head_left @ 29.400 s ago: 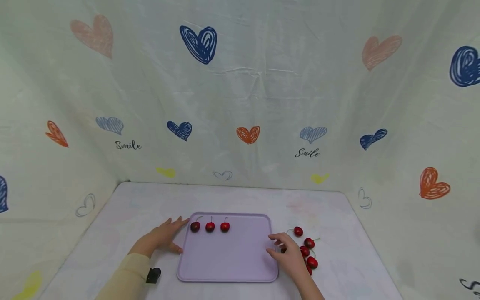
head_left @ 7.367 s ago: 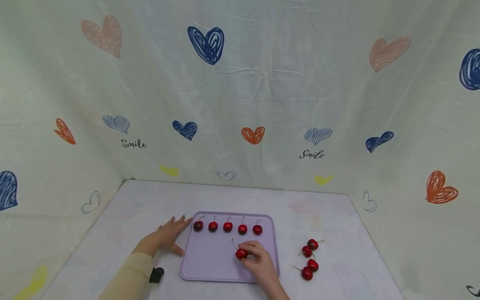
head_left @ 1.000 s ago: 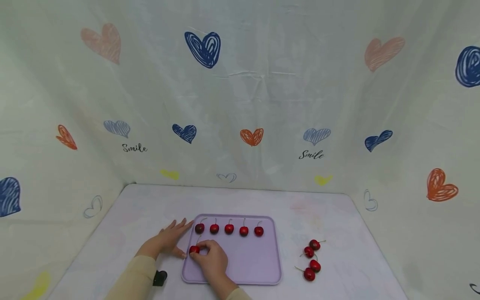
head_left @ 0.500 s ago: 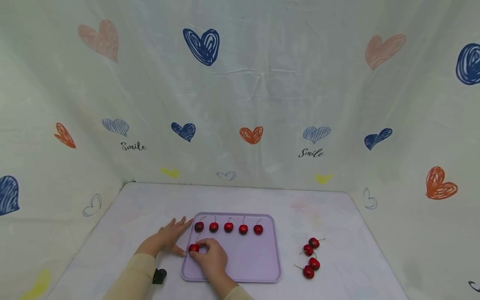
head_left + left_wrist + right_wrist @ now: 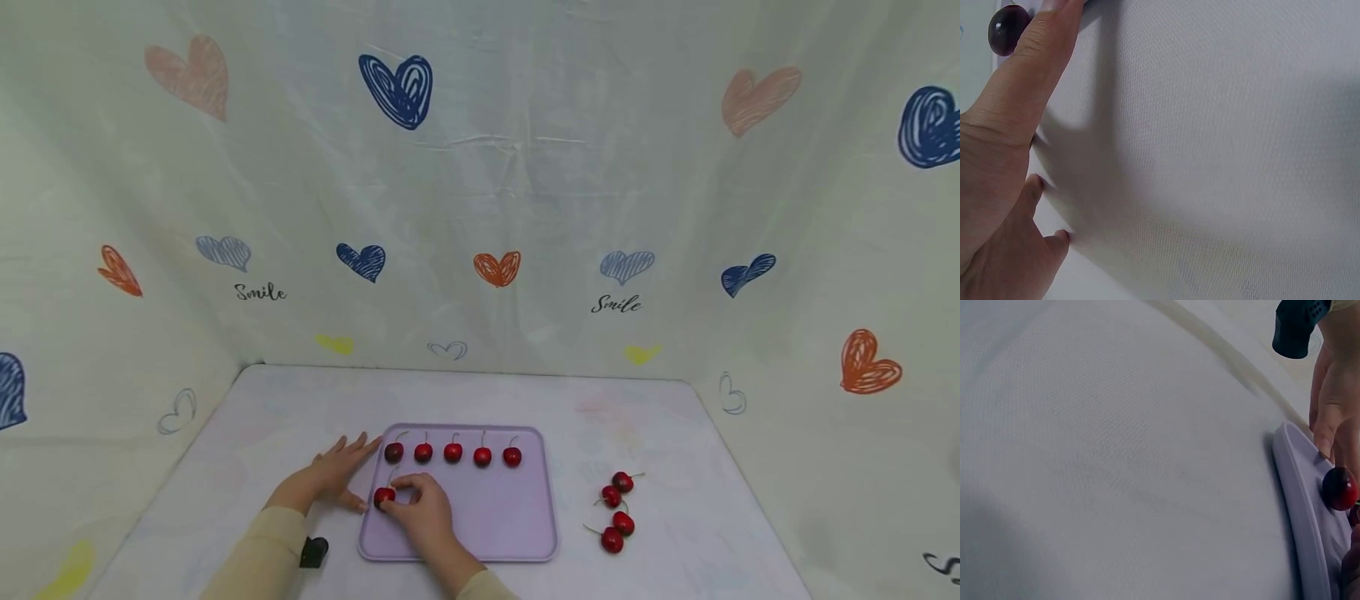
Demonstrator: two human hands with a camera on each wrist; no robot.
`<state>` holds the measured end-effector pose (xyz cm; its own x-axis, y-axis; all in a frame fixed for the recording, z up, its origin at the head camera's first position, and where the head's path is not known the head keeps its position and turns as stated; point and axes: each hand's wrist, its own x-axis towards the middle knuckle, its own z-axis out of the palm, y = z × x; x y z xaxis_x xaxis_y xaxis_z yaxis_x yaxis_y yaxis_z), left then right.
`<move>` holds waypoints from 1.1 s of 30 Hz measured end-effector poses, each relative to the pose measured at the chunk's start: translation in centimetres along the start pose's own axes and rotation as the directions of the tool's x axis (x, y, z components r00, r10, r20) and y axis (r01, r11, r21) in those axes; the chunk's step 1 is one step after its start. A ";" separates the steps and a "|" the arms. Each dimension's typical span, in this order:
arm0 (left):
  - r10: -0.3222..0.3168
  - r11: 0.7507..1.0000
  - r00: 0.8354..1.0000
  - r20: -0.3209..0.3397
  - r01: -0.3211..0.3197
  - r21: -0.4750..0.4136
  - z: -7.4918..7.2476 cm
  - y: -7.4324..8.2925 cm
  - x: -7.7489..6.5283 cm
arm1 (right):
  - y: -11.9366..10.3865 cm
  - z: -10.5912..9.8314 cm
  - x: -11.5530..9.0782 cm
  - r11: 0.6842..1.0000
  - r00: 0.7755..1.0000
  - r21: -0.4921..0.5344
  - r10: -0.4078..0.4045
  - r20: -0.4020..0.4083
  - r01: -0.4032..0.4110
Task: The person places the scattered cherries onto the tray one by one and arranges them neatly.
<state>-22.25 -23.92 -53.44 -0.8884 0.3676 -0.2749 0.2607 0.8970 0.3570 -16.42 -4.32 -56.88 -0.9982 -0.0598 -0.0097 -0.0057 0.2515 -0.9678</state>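
On the table lies a lilac rectangular tray [image 5: 495, 521], with several red cherries in a row along its far side; one is the dark cherry [image 5: 393, 452] at the left end. My right hand [image 5: 427, 512] pinches another cherry [image 5: 384, 496], stem up, between thumb and fingers at the tray's left, nearer me than that row. Fingers spread, my left hand [image 5: 330, 475] rests at the tray's left edge, its thumb and a fingertip touching the rim. The left wrist view shows the left thumb [image 5: 1029, 69] by a dark cherry [image 5: 1009, 30].
Several loose cherries [image 5: 612, 540] lie on the white table [image 5: 675, 467] to the right of the tray. A small black object [image 5: 313, 552] is by the left sleeve. A hanging cloth [image 5: 517, 192] printed with hearts stands behind the table.
Since the oldest frame the row has grown from three cherries to several. More recently my right hand carried a cherry leftward across the tray; over the last second both hands stay nearly still.
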 end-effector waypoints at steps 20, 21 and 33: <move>-0.029 1.000 1.000 0.012 0.029 0.002 -0.3 0.3 0.0 | 0.9 -10.6 -1.2 0.995 0.992 0.093 -0.039 0.124 0.027; -0.025 1.000 1.000 0.014 0.025 -0.003 -0.3 0.3 0.0 | 1.0 -11.2 -1.4 0.996 0.992 0.088 -0.039 0.120 0.028; -0.003 1.000 1.000 0.013 0.003 -0.016 -0.5 0.7 -0.2 | 2.2 -19.1 -4.1 0.999 0.999 -0.002 0.039 0.013 -0.039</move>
<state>-22.11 -23.49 -52.70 -0.8845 0.3677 -0.2873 0.2516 0.8943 0.3701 -13.51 14.93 -54.14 -0.9967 -0.0629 -0.0503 0.0326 0.2558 -0.9662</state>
